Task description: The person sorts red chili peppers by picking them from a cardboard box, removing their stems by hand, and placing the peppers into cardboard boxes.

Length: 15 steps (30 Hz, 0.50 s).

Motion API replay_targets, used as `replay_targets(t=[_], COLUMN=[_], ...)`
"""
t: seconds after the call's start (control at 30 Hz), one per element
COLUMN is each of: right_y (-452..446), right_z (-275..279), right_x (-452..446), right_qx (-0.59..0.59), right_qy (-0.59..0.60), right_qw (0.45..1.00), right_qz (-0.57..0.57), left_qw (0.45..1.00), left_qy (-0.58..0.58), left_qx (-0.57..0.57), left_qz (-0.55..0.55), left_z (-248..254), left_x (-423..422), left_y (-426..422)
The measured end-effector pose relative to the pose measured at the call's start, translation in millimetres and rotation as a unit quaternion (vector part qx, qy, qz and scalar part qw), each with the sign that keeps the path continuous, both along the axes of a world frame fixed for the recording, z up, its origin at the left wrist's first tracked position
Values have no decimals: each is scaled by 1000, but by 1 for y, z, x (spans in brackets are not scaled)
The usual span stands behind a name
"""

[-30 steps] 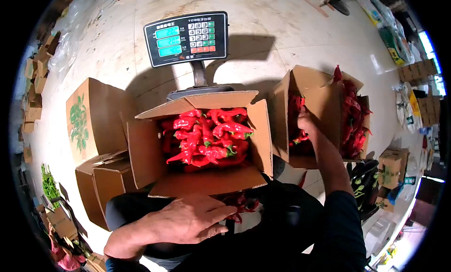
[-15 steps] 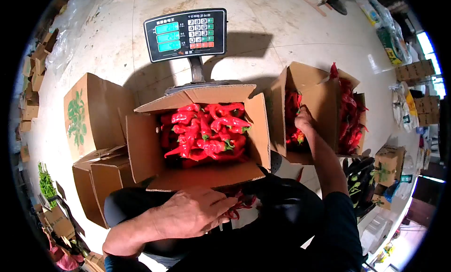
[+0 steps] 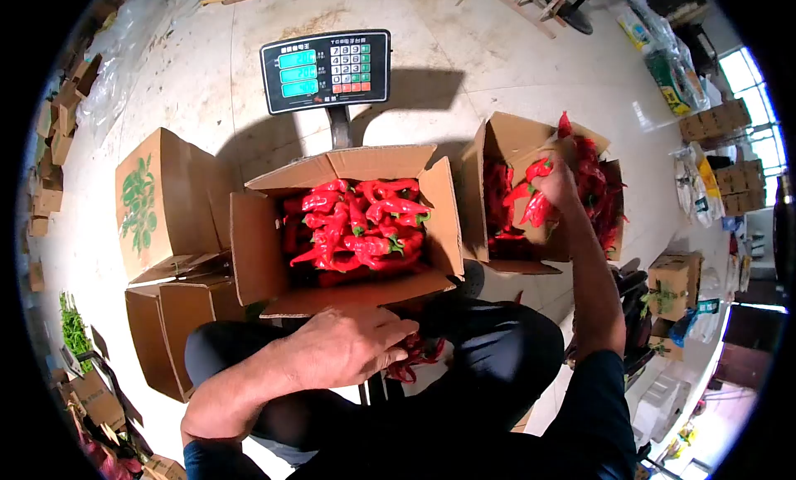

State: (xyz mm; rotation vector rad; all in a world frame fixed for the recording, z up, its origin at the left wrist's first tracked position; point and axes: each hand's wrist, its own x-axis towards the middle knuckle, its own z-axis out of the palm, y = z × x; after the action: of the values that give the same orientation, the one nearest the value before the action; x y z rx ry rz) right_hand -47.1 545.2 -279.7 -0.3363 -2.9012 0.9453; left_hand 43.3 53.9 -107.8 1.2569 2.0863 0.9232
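- A pale tiled floor (image 3: 448, 32) spreads across the room, with a bright window (image 3: 750, 90) at the far right and clear plastic wrap (image 3: 128, 61) along the far left.
- On the far side of the work stands a scale display (image 3: 326, 71) on a post, with three lit blue readouts at its left and a keypad at its right.
- Just on the near side of it, the middle box (image 3: 352, 299) is open, its flaps folded outward, with a heap of glossy red peppers (image 3: 356, 231) inside.
- To the right is another open box, the right box (image 3: 518, 132), with more red peppers (image 3: 497, 194) along its left side.
- A further pile of red peppers (image 3: 590, 169) lies to the right of that box's opening.
- The right hand (image 3: 557, 180) is over the right box, its grip clamped on the held peppers (image 3: 537, 208), which hang below the fingers.
- The left hand (image 3: 344, 345) is palm down by the near flap of the middle box, its grip loose, thumb and fingers apart; whether it touches the flap is hard to tell.
- Darker red peppers (image 3: 414, 362) lie just right of it, between the person's knees.
- At the left, a leaf-printed box (image 3: 186, 198) stands beside an open brown box (image 3: 174, 335).
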Motion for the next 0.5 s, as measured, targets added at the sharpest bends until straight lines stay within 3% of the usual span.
replay_targets(t=[0.1,0.17,0.27,0.3,0.4,0.5], right_y=[8,-8,-6,-6,-25,-54], right_z=[41,87,126,137,174,215], right_x=[0,6,13,16,33,46], right_qx=[-33,18,-70,-219,-383,-466], right_qy=[30,30,36,20,43,22], right_qw=[999,998,996,976,921,884], right_qz=[-3,-58,-39,-9,-60,-32], left_qw=[999,999,998,998,997,981], left_qy=[-17,-38,-46,-37,-31,-71], left_qx=[29,31,32,37,53,112], left_qz=[15,21,29,31,50,145], left_z=[-4,-2,-3,-4,-8,1], left_x=[3,3,4,4,0,-7], left_y=[1,2,5,6,10,19])
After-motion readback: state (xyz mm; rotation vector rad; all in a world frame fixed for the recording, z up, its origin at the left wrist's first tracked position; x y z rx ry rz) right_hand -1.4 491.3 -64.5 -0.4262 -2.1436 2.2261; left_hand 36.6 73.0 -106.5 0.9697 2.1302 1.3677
